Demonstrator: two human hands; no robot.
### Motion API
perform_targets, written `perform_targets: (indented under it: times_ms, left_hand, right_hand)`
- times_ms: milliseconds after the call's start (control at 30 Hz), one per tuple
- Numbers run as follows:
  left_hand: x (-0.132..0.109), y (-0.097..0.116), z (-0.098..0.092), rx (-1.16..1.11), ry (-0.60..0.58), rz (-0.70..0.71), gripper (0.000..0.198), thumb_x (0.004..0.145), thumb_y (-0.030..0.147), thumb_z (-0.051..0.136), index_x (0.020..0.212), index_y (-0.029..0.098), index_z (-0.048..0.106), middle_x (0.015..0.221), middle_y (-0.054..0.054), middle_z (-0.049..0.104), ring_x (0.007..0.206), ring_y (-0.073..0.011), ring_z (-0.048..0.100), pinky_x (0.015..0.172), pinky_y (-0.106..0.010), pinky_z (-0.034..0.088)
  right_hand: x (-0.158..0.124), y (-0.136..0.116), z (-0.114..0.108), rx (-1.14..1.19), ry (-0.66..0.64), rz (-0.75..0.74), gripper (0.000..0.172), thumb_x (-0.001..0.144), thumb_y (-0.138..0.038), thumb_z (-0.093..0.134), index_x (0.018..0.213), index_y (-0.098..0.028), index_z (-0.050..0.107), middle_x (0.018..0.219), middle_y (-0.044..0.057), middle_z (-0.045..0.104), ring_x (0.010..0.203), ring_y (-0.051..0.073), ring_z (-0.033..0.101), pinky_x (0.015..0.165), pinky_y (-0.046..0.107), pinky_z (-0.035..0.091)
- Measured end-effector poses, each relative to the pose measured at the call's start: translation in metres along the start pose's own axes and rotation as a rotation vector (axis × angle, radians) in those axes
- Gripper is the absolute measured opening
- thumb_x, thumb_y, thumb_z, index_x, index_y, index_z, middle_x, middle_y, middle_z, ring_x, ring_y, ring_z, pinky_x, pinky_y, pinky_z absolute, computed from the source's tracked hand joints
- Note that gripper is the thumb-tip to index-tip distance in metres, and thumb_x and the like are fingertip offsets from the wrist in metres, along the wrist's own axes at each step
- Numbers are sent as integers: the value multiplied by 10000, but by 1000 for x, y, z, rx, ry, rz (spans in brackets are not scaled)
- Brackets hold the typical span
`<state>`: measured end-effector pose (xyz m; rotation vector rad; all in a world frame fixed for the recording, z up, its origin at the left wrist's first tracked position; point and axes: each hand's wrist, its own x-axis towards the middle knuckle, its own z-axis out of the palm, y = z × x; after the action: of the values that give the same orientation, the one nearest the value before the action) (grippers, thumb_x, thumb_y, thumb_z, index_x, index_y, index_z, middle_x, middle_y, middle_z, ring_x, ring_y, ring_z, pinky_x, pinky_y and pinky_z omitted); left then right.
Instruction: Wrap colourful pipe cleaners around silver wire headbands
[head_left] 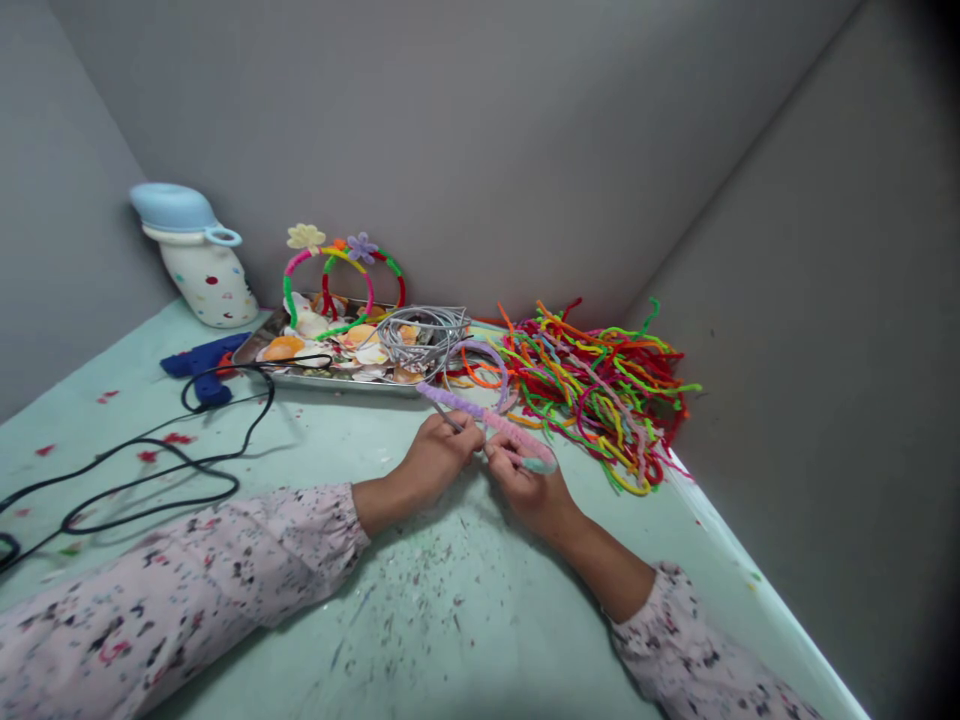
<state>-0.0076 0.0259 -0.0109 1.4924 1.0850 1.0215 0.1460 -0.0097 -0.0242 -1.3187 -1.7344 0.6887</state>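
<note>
My left hand is closed, pinching a thin grey wire close to the middle of the table. Just beside it, my right hand is closed on the pink part of a wire band wrapped in fuzzy pipe cleaner. The band runs from purple at its upper left to pink, with a pale teal bend at the right. The fingertips of both hands almost meet, and what lies between them is partly hidden. Behind the band, a loop of purple pipe cleaner leans by the tray.
A metal tray holds shell-like pieces, a coil of grey wire and two finished-looking headbands with flowers. Colourful pipe cleaners are heaped at right. A blue glue gun, its black cord and a white bottle stand left.
</note>
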Motion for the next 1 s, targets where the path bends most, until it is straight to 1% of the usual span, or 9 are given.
perform_targets:
  times_ms: [167, 300, 400, 500, 667, 833, 900, 1000]
  left_hand:
    - [0, 0, 0, -34, -53, -8, 246, 784, 271, 546, 554, 190, 514, 521, 17, 482, 522, -123, 416, 527, -284, 307]
    - [-1, 4, 0, 15, -49, 0, 328, 800, 294, 542, 500, 192, 459, 468, 30, 436, 492, -113, 386, 519, -284, 293]
    - [-2, 7, 0, 42, -31, 10, 320, 790, 258, 533, 488, 193, 451, 456, 29, 435, 478, -111, 379, 503, -283, 280]
    - [-2, 7, -1, 60, -22, 23, 299, 771, 225, 522, 480, 193, 459, 468, 23, 459, 481, -113, 395, 502, -282, 286]
    - [0, 6, -2, 131, -32, 92, 324, 740, 170, 504, 429, 201, 416, 433, 18, 426, 476, -121, 375, 518, -295, 263]
    - [-1, 9, -2, 102, 5, 63, 316, 715, 137, 530, 428, 199, 413, 443, 26, 387, 480, -116, 319, 518, -302, 219]
    - [-2, 10, -1, 66, 15, 53, 317, 738, 154, 535, 448, 200, 413, 453, 28, 388, 490, -119, 321, 517, -298, 223]
    - [-3, 9, 0, 10, -25, 64, 315, 803, 244, 547, 508, 199, 446, 485, 28, 417, 516, -124, 365, 536, -290, 268]
  right_hand:
    - [6, -3, -3, 76, 33, -6, 164, 808, -253, 479, 647, -219, 490, 612, -20, 470, 595, 157, 439, 578, 283, 352]
    - [7, -7, -3, 149, 24, 38, 133, 804, -266, 492, 688, -217, 535, 608, -26, 478, 567, 153, 427, 556, 282, 349]
    - [5, -8, -1, 161, 38, 26, 121, 795, -238, 494, 679, -214, 518, 623, -32, 466, 561, 139, 404, 551, 275, 340]
    - [3, -7, 1, 148, 35, 2, 129, 801, -212, 480, 675, -212, 506, 631, -37, 454, 563, 131, 388, 544, 269, 324]
    - [1, -4, 0, 65, 23, -11, 146, 823, -216, 491, 679, -209, 515, 613, -41, 432, 560, 132, 382, 538, 269, 302]
    - [0, -2, 0, 3, 10, -35, 143, 835, -227, 495, 697, -213, 530, 615, -36, 433, 573, 139, 389, 552, 273, 302]
    - [2, -3, 0, 25, 23, -30, 154, 831, -241, 499, 683, -212, 531, 610, -34, 438, 574, 141, 390, 553, 276, 306]
    - [6, -7, -3, 111, 39, 27, 185, 825, -287, 510, 658, -212, 532, 589, -32, 454, 555, 140, 395, 543, 280, 313]
